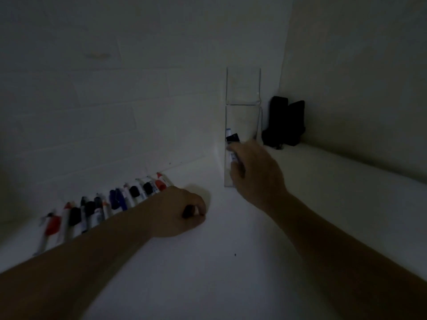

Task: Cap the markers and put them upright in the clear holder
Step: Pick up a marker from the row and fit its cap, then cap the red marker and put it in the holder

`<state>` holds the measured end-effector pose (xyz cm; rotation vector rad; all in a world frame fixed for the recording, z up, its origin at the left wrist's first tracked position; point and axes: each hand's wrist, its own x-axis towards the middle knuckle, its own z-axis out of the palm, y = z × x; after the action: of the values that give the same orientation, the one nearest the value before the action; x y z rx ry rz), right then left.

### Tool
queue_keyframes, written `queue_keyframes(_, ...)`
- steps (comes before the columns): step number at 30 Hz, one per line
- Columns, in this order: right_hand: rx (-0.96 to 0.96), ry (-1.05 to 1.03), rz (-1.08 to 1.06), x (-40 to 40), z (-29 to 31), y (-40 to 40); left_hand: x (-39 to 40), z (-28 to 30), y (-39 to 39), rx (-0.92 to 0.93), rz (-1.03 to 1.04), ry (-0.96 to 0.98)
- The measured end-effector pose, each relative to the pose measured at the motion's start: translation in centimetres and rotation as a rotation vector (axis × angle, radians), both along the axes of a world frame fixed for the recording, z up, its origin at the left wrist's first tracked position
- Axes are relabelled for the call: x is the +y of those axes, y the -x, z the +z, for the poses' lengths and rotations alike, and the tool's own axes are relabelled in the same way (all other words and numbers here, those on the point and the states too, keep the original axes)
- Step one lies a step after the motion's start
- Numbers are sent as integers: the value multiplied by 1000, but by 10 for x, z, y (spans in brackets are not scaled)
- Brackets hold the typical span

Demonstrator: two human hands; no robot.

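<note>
Beside the clear holder [243, 116], at its front lower edge, the right hand [256, 174] had its fingers curled round a black-capped marker [233, 146], cap end up. The marker's long axis stood close to upright, leaning a little, and its black cap sat level with the holder's lower pocket; in the dim light I could not tell whether the barrel was already inside the clear wall or just in front of it. From the fingers the holder lay straight ahead and touching or nearly so, which is the relation the drop-in seemed to depend on: the barrel would have to stay parallel to the pocket's walls.

Well to the left of the holder, the left hand [184, 211] rested on the white surface [231, 273] with its fingers curled on something small and dark, perhaps a cap; the frame was too dark to be sure. Farther left of the holder, a row of markers [101, 209] lay side by side against the wall, red, black and blue caps showing, their long axes pointing roughly toward the wall. The left hand was much the nearer to that row. Just right of the holder stood a dark object [285, 122].
</note>
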<state>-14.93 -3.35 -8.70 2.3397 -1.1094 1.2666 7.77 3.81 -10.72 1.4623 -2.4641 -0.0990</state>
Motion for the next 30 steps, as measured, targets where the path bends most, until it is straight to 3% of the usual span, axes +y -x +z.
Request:
queue_keyframes(3,38,-312,264,4,-19,-35,26,-13,-25,85,55,125)
queue_keyframes(8,215,-681,401,-6,-37,-85,33,-16,-40,496,149,75)
queue_keyframes(11,320,-666,452,-6,-37,-98,32,-17,-41,536,153,50)
queue_keyframes(14,378,-597,415,-7,-38,-97,34,-20,-36,443,76,105)
queue_keyframes(19,459,-401,95,-3,-37,-73,33,-18,-34,384,77,115)
queue_keyframes(26,159,-441,126,12,-49,-42,35,-14,-27,229,29,135)
queue_keyframes(30,58,-441,175,5,-50,-44,25,12,-28,360,203,128)
